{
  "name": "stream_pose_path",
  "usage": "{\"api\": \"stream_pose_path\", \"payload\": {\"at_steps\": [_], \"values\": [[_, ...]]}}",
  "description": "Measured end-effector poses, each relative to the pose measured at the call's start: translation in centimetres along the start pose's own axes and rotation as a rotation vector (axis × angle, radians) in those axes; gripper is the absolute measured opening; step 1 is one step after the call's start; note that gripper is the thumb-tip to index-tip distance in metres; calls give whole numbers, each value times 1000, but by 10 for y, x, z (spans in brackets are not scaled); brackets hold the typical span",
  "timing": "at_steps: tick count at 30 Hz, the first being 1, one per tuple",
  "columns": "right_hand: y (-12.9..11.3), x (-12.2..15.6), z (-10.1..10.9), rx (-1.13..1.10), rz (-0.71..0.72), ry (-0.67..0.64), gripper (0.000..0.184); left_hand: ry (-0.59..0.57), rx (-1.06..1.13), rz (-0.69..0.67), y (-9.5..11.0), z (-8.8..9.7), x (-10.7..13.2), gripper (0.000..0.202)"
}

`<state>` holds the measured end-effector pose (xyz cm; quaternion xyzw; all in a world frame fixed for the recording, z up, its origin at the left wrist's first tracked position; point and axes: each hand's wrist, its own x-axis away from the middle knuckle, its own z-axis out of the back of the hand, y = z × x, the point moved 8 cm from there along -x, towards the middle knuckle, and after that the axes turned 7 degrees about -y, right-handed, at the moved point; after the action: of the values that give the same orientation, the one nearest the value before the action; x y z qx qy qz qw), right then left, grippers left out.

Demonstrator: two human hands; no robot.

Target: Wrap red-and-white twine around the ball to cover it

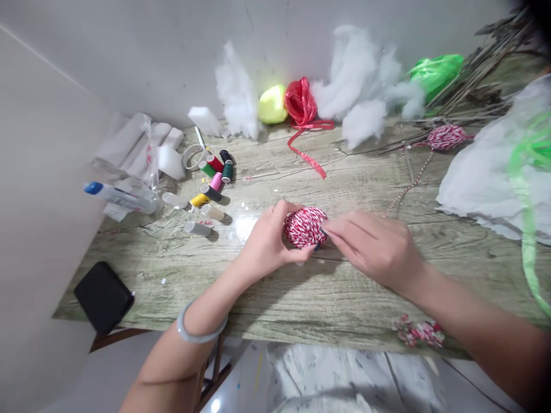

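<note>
My left hand (275,238) curls around a ball of red-and-white twine (303,225), thumb along its near side and fingers behind it. At the ball's right edge, my right hand (372,244) has thumb and forefinger pinched together on the twine. The pinched bit itself is mostly hidden by the fingertips. A twisted strand of the same twine (415,180) runs from behind the right hand up to a second, smaller red-and-white bundle (447,137) at the back right.
Thread spools (214,180), a tape roll (194,157) and a glue bottle (123,197) stand left. A black case (104,297) lies at the left edge. Along the wall are white stuffing (357,80), red ribbon (301,103) and dry twigs (477,80). Small pink-white flowers (419,331) lie near my right forearm.
</note>
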<state>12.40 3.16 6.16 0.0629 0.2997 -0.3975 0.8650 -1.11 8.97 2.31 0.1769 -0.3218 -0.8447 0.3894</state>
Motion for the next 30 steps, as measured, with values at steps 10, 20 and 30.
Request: {"api": "stream_pose_path", "payload": {"at_steps": [10,20,30], "values": [[-21,-1,13,91,225,66,10,14,512,101,-19,-6,0,46],[-25,0,0,-2,239,59,14,164,1062,365,-52,-23,1,50],[-22,1,-15,-68,213,-57,25,78,923,223,-40,-20,-1,59]]}}
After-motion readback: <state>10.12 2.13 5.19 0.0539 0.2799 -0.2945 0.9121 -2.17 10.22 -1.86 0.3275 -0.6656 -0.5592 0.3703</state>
